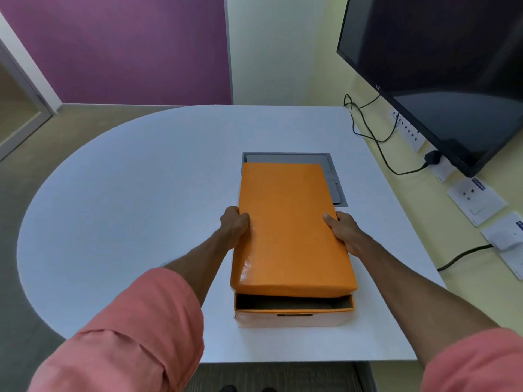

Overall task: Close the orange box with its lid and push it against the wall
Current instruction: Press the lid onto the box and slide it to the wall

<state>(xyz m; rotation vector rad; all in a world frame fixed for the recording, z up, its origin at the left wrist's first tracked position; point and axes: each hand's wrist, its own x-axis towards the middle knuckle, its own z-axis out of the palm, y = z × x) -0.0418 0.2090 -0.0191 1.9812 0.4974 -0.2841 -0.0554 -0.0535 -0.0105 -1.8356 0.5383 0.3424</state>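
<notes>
An orange box (294, 316) stands on the white table (127, 193), near its front edge. Its orange lid (288, 224) hovers over it, shifted toward the far side, so a strip of the dark inside shows at the near end. My left hand (235, 226) grips the lid's left edge. My right hand (343, 230) grips its right edge, thumb on top. Most of the box is hidden under the lid.
A grey cable hatch (334, 176) is set into the table behind the box. On the right, a yellow wall (396, 210) carries a black monitor (441, 66), sockets (475, 202) and black cables (376, 137). The far wall (113, 46) is purple.
</notes>
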